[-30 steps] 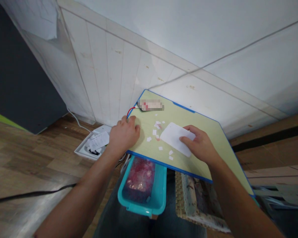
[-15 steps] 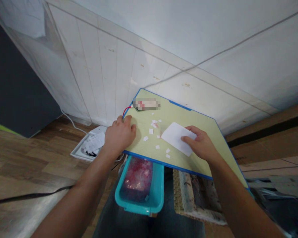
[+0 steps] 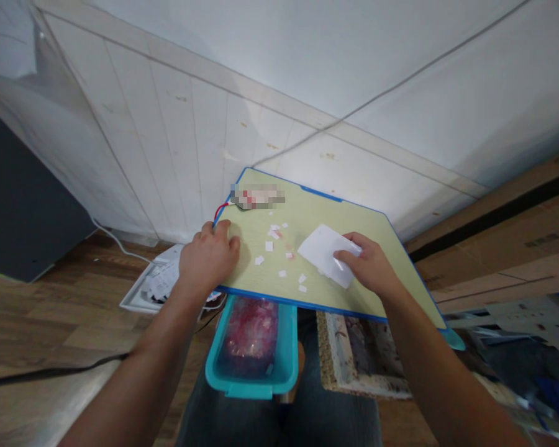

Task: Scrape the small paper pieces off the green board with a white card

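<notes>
My right hand (image 3: 366,261) pinches a white card (image 3: 328,254) with rounded corners, thumb on top, and holds it tilted over a pale yellow tabletop (image 3: 354,217) with a blue rim. Small white paper pieces (image 3: 269,246) lie scattered on the tabletop left of the card. One of them (image 3: 289,255), near the card's left corner, has a reddish mark. At the table's left edge rests my left hand (image 3: 209,256), thumb and fingers apart, holding nothing I can see. Beyond it, a blurred-out flat object (image 3: 261,196) with a red cable lies at the far left corner.
A turquoise plastic bin (image 3: 286,366) with a reddish, shiny content sits below the table's front edge. Right of it stands an open box (image 3: 326,360) with a rough rim. A white tray (image 3: 135,297) of papers lies on the floor at left. Cardboard boxes (image 3: 517,230) stand at right.
The view has shifted slightly, so the table appears further left. The white card has tilted a little and shows a glare in my right hand. My left hand stays at the table's edge.
</notes>
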Motion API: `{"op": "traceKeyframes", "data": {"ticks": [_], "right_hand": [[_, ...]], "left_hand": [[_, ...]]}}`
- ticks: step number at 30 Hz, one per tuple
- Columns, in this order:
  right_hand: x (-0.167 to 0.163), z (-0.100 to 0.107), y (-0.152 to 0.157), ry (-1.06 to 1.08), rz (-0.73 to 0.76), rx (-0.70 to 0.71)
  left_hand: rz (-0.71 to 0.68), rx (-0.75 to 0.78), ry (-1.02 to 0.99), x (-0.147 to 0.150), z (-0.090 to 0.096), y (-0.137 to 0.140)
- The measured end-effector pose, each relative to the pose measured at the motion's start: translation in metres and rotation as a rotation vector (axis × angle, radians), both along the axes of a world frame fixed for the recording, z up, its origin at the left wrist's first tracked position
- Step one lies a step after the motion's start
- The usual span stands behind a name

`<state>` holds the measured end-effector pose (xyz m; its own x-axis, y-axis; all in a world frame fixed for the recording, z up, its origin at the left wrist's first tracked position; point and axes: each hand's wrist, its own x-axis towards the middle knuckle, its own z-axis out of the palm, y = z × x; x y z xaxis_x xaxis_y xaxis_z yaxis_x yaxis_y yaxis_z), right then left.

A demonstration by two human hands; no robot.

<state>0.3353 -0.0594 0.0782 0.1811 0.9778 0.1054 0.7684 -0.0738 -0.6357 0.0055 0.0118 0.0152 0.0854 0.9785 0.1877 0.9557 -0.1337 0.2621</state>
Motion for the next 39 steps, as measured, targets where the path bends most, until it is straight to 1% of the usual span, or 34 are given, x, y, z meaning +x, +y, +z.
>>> {"op": "traceKeyframes", "data": {"ticks": [2,3,5,9,11,13,15,17,19,23,26,29,31,35,37,39], "right_hand": [[0.000,-0.004,0.000,0.047,0.043,-0.031],[0.003,-0.006,0.000,0.056,0.034,-0.050],[0.014,-0.009,0.000,0.029,-0.031,-0.063],[0.041,-0.009,-0.005,-0.065,-0.140,-0.039],[0.048,-0.006,-0.011,-0.094,-0.180,-0.016],[0.048,-0.005,-0.019,-0.093,-0.188,0.006],[0.045,-0.004,-0.029,-0.050,-0.159,0.011],[0.044,-0.007,-0.039,0.010,-0.108,-0.016],[0.047,-0.012,-0.047,0.055,-0.096,-0.050],[0.066,-0.024,-0.064,0.106,-0.205,-0.091],[0.080,-0.028,-0.083,0.150,-0.267,-0.101],[0.092,-0.027,-0.109,0.228,-0.330,-0.121],[0.100,-0.024,-0.128,0.299,-0.359,-0.160],[0.115,-0.015,-0.162,0.465,-0.353,-0.252],[0.120,-0.012,-0.169,0.513,-0.374,-0.217],[0.123,-0.010,-0.167,0.510,-0.389,-0.159]], "left_hand": [[0.001,-0.005,-0.005,0.000,0.000,0.000],[0.000,-0.004,-0.010,0.000,0.000,0.000],[-0.004,0.005,-0.016,0.000,-0.001,0.000],[-0.015,0.020,-0.011,-0.001,-0.002,0.001],[-0.015,0.024,-0.010,-0.001,-0.002,0.001],[-0.015,0.018,-0.009,0.000,-0.002,0.001],[-0.018,0.004,-0.004,0.000,0.000,0.000],[-0.016,-0.004,0.002,0.000,0.001,-0.001],[-0.017,-0.002,0.003,0.000,0.001,-0.001],[-0.027,0.001,-0.011,0.000,0.000,0.000],[-0.017,0.002,-0.016,0.000,-0.002,0.001],[-0.015,-0.025,-0.020,0.000,0.000,0.002],[-0.022,-0.054,-0.017,0.000,0.002,0.002],[-0.020,-0.092,-0.019,-0.001,0.007,0.001],[-0.027,-0.094,-0.028,-0.001,0.007,0.002],[-0.030,-0.094,-0.036,-0.001,0.006,0.002]]}}
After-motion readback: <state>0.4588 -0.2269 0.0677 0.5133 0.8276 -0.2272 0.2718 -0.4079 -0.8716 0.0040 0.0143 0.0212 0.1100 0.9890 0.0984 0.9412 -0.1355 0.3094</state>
